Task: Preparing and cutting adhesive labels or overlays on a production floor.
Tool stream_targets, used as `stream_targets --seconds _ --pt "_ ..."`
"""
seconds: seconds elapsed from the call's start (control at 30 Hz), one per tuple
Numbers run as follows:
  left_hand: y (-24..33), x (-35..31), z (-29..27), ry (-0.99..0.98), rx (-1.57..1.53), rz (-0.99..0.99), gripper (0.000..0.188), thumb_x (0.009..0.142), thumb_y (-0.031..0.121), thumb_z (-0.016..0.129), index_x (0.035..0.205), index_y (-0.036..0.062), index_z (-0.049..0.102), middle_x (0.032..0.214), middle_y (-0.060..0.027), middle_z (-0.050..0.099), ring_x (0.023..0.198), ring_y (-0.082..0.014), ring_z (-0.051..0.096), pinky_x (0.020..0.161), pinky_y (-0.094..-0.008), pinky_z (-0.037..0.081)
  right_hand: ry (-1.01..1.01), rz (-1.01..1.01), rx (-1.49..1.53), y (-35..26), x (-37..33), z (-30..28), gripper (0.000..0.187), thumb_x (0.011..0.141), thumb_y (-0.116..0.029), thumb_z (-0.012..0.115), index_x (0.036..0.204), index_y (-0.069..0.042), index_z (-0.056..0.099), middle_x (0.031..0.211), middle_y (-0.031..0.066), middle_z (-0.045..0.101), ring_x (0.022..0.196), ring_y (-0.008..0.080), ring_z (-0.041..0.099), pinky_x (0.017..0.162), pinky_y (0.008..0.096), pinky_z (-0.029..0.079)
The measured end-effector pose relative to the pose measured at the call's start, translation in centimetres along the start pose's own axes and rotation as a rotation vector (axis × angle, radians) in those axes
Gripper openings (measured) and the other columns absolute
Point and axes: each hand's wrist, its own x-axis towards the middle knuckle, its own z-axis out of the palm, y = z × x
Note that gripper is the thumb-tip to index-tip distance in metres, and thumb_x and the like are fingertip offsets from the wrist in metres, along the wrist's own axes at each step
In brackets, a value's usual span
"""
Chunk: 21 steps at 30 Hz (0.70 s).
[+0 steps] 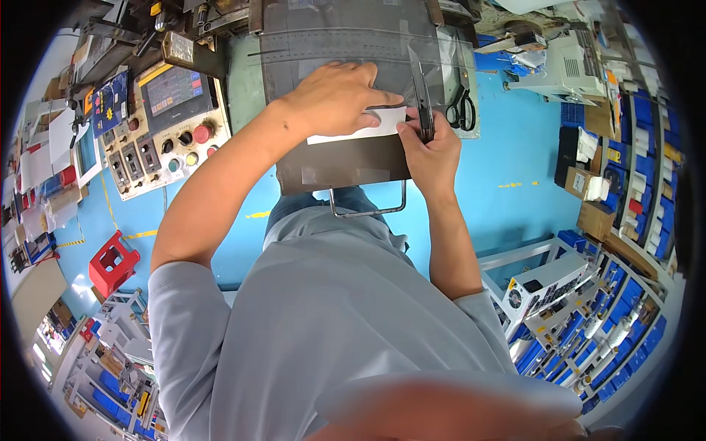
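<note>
My left hand [342, 95] lies over a dark board [331, 165], fingers stretched out. Its thumb and index finger rest along a white strip [346, 134], which is partly hidden under the hand. A black utility knife [422, 103] is in my right hand [434, 151], its pointed blade directed away from me. The right thumb is close to the strip's right end; whether it touches the strip I cannot tell. Beyond the left hand, a clear sheet [331, 45] spans the board. Black-handled scissors [462, 110] lie to the right of the knife.
A control panel [165, 125] with a screen and a red button stands at the left. A metal loop handle [368, 214] juts from the board's near edge. On the blue floor sits a red stool [114, 263]. Shelves with blue bins [640, 140] line the right side.
</note>
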Motion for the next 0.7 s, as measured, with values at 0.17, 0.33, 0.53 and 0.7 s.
stream_targets --seconds 0.17,0.33,0.53,0.7 --pt "-0.1 -0.1 0.0 0.005 0.016 -0.006 0.044 0.086 0.034 0.066 0.13 0.0276 0.061 0.107 -0.0123 0.056 0.107 -0.0291 0.056 0.098 -0.0424 0.042 -0.035 -0.004 -0.027 -0.4 0.4 -0.3 0.024 0.08 -0.009 0.071 0.101 0.002 0.066 0.072 0.003 0.064 0.062 0.0088 0.055 0.059 0.0254 0.046" --pt "0.1 0.3 0.0 -0.025 0.049 -0.011 0.048 0.087 0.037 0.066 0.133 0.028 0.057 0.107 -0.0134 0.057 0.101 -0.0305 0.06 0.091 -0.0436 0.047 -0.052 0.122 -0.175 -1.2 0.8 -0.9 0.031 0.079 -0.019 0.073 0.099 0.004 0.066 0.074 0.0048 0.064 0.066 0.0116 0.056 0.06 0.0268 0.046" --pt "-0.2 0.9 -0.5 -0.051 0.091 0.063 0.05 0.085 0.039 0.067 0.134 0.0277 0.057 0.106 -0.0154 0.059 0.092 -0.0316 0.064 0.081 -0.0421 0.051 -0.064 0.152 -0.117 -0.6 1.3 -1.0 0.024 0.079 -0.019 0.074 0.089 0.002 0.068 0.067 0.0036 0.061 0.061 0.0107 0.054 0.058 0.0271 0.044" --pt "-0.7 1.3 -0.3 -0.062 0.096 0.074 0.053 0.084 0.04 0.067 0.134 0.0282 0.057 0.105 -0.0151 0.059 0.09 -0.0311 0.065 0.08 -0.0415 0.051 -0.017 0.155 -0.101 -0.9 0.3 0.0 0.017 0.08 -0.016 0.073 0.084 0.0 0.067 0.063 0.001 0.057 0.058 0.0088 0.05 0.055 0.0265 0.042"
